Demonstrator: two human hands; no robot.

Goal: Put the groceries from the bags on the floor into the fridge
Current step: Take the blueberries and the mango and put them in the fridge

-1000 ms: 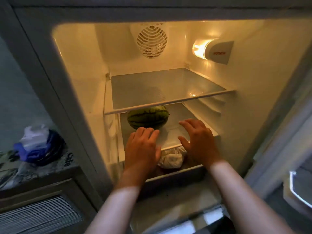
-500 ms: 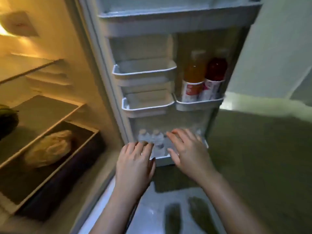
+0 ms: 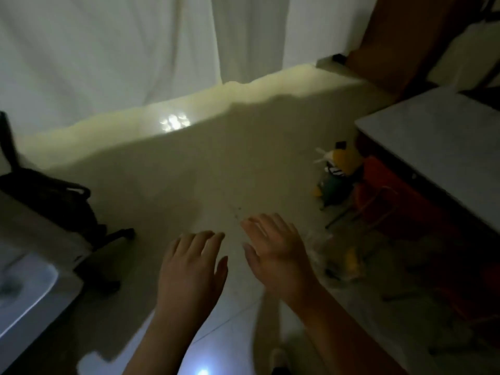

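1. Left hand: palm down over the floor, empty, fingers straight and held close together, thumb set apart to the right. Forearm enters from the bottom edge.
2. Right hand: palm down, just beside the left hand and slightly further forward, empty, fingers straight and slightly fanned, motion-blurred. Forearm enters from the lower right.
3. Floor: pale tile, mostly in shadow, with a lit band along its far edge and a bright glare spot at the bottom edge.
4. Clear grocery bag: on the floor just right of the right hand, in shadow beside the table; something yellow shows inside, the rest too dim and blurred to identify. No hand touches it.
5. White object: lower left corner, curved edge, blurred; its kind cannot be told.
6. Office chair: black, at left, base legs on the floor.
7. Table: pale top, at right, red frame parts beneath.
8. Second group of groceries: on the floor by the table's near corner, further off; yellow, green and white items, details unclear.
9. White curtain: hangs across the far side, hem meeting the lit floor band.
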